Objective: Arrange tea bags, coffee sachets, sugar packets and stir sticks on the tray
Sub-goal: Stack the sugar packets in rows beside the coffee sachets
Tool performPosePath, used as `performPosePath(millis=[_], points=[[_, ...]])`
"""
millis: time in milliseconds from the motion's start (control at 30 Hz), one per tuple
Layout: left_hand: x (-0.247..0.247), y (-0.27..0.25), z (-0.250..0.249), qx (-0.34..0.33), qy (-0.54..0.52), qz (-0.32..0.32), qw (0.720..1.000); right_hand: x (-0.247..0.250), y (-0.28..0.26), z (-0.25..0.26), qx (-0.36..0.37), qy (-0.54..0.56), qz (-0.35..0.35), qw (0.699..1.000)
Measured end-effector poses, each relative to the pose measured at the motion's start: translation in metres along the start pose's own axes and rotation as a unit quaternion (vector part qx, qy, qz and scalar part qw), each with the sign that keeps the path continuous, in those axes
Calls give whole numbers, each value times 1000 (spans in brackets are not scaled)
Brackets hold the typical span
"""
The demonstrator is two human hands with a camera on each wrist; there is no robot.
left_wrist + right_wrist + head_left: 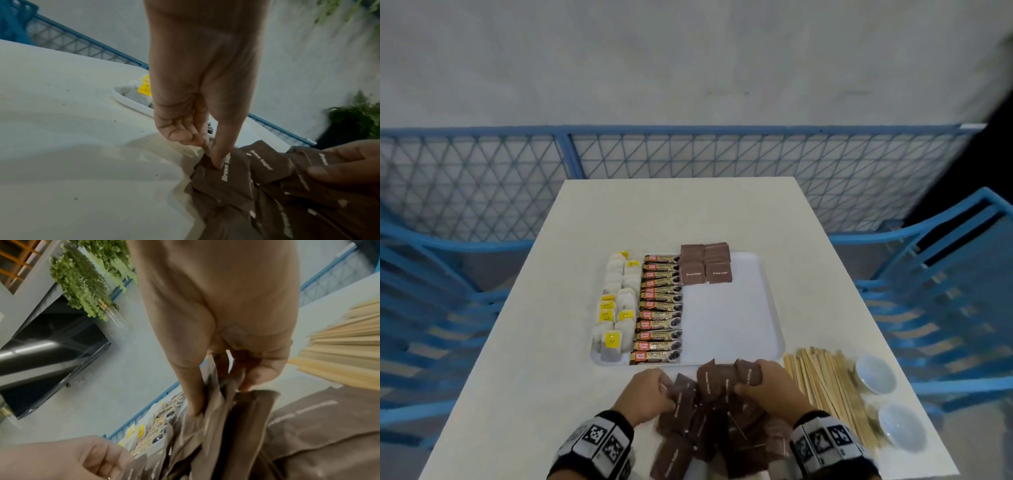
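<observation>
Gathering brown paper sugar packets (709,407) just in front of the white plastic tray (732,318), both our hands pinch them; next, rows beside the coffee.

A white table (544,308) is standing against a blue mesh fence (688,154), with blue chairs (945,291) flanking it. Two small white bowls (875,373) are sitting at its right edge. Green plants (82,277) are hanging above a dark wall screen (51,344) nearby.
</observation>
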State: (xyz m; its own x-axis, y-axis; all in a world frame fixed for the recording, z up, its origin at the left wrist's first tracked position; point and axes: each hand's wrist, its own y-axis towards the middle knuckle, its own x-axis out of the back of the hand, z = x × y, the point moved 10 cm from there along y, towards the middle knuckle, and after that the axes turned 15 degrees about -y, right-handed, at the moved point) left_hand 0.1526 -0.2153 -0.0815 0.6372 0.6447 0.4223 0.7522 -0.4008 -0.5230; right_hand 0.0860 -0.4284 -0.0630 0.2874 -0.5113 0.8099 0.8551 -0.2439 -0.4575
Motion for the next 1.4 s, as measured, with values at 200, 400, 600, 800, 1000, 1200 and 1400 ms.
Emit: performPosePath(millis=[200, 400, 600, 800, 1000, 1200, 1400], points=[[10, -12, 6, 4, -40, -73, 997, 16, 1, -11, 16, 90, -42, 995], [23, -32, 13, 7, -105, -145, 984, 35, -6, -15, 25, 183, -88, 979], [40, -49, 19, -2, -167, -225, 960, 52, -7, -18, 35, 257, -116, 959], [53, -56, 25, -11, -317, -261, 912, 60, -4, -13, 36, 399, -83, 912], [34, -52, -24, -21, -468, -150, 870, 68, -8, 45, 107, 505, 8, 856], [13, -45, -74, -42, -593, -51, 802, 59, -13, 94, 150, 523, 59, 837], [8, -44, -79, -17, -721, -25, 692, 50, -7, 105, 143, 455, -15, 879]])
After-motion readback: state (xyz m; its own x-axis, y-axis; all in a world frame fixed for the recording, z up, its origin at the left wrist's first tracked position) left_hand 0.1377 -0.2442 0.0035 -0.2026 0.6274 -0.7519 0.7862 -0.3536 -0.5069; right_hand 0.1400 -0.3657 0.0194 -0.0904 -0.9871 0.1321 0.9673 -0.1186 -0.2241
